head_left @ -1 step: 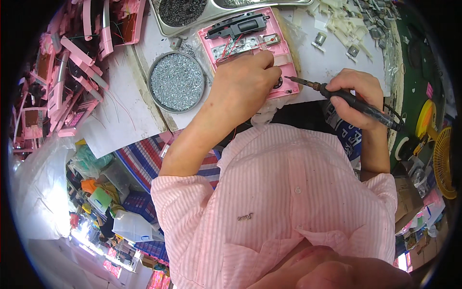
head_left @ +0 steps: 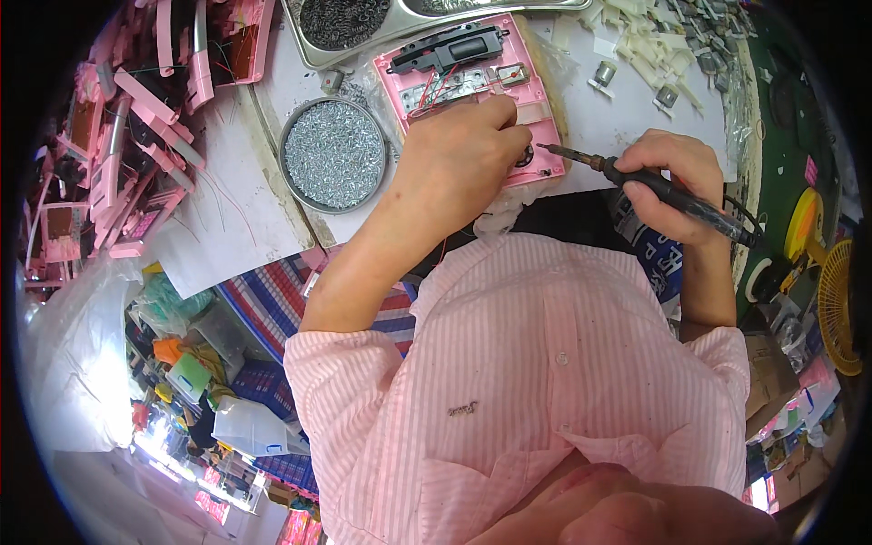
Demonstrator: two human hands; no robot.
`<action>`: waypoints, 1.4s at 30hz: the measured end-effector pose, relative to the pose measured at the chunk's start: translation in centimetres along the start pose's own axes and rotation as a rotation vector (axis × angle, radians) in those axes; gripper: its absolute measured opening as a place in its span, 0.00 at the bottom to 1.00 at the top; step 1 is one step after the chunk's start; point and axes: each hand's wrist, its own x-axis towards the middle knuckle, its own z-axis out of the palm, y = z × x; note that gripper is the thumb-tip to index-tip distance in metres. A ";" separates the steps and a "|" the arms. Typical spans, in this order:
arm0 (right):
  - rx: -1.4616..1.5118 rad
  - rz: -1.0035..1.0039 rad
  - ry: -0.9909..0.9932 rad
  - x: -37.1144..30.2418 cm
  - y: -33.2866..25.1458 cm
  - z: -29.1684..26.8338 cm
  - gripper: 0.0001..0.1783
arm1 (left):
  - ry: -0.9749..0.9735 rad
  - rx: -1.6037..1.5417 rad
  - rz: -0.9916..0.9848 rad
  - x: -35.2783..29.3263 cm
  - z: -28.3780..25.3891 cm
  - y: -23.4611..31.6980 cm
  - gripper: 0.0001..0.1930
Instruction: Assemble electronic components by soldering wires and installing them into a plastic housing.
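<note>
A pink plastic housing (head_left: 542, 88) lies on a padded, film-wrapped support. Fitted inside it are a black mechanism (head_left: 451, 51), a metal plate with a small motor and thin red wires. My left hand (head_left: 468, 150) rests over its lower part with the fingers curled in and closed; what the fingertips hold is hidden under the hand. A small round black part (head_left: 525, 156) shows beside the fingertips. In my right hand (head_left: 677, 173) is a soldering iron (head_left: 668, 193), gripped by its black handle. Its tip points left, just over the housing's right edge, close to my left fingers.
Left of the housing stands a round dish (head_left: 334, 154) of small silvery screws. A metal tray (head_left: 313, 56) with dark springs sits behind. White plastic parts and small motors (head_left: 668, 95) lie at the back right. Pink housings (head_left: 118, 173) are heaped far left. A yellow fan (head_left: 837, 304) stands right.
</note>
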 end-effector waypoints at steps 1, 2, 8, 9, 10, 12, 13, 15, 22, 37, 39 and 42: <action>-0.004 -0.002 0.002 0.0 0.0 0.0 0.10 | -0.004 -0.001 0.000 0.0 -0.1 0.0 0.04; -0.011 -0.002 0.006 0.0 0.0 0.1 0.11 | -0.007 -0.003 0.004 0.1 -0.1 0.0 0.04; -0.025 0.026 -0.040 0.2 -0.3 0.1 0.10 | -0.089 0.060 0.013 0.5 -0.6 -0.1 0.06; -0.022 0.026 -0.040 0.2 -0.2 0.1 0.10 | -0.119 0.087 0.014 0.6 -0.7 0.0 0.08; -0.020 0.027 -0.039 0.1 -0.1 0.1 0.10 | -0.123 0.101 0.022 0.7 -0.8 0.0 0.07; -0.016 0.026 -0.041 0.2 -0.1 0.2 0.10 | -0.130 0.133 0.035 0.8 -0.8 0.1 0.07; -0.016 0.027 -0.044 0.3 -0.2 0.2 0.10 | -0.110 0.142 0.059 0.8 -0.8 0.2 0.05; -0.007 0.026 -0.041 0.3 -0.2 0.3 0.10 | -0.071 0.160 0.107 0.9 -0.8 0.2 0.03; -0.018 0.044 -0.062 0.5 0.1 0.3 0.10 | -0.099 0.193 0.121 1.0 -1.0 0.4 0.06; -0.014 0.381 0.721 -9.3 -0.4 -10.8 0.11 | -0.128 0.189 0.153 1.0 -1.0 0.3 0.05; -0.028 0.370 1.018 -11.1 0.6 -14.5 0.09 | -0.119 0.212 0.125 0.5 -1.0 0.4 0.05; -0.156 0.242 1.294 -15.3 0.4 -20.6 0.07 | -0.107 0.193 0.135 1.1 -0.8 0.7 0.06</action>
